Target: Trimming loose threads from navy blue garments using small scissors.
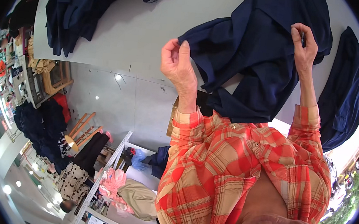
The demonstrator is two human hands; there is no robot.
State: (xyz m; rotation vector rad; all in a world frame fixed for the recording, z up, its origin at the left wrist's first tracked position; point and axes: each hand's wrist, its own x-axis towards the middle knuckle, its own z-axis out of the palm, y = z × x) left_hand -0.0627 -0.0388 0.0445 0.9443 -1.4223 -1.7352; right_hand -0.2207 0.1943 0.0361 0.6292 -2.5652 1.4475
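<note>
A navy blue cloth garment (252, 51) lies in loose folds on the pale table and hangs over its near edge against my body. My left hand (179, 62) pinches a corner of it between thumb and fingers, raised at the left end of the cloth. Over its right part is my right hand (304, 47), thumb and forefinger curled towards each other. A small dark thing (303, 40) shows within those fingers; I cannot tell what it is, nor whether the fingertips also grip the cloth.
More navy garments lie on the table (147, 38): one pile (76, 10) at the far left, another (344, 91) at the right edge. A white metal rack (103, 172) with bundled cloth stands left of me. Beyond are a wooden stool (80, 132) and a person (76, 179).
</note>
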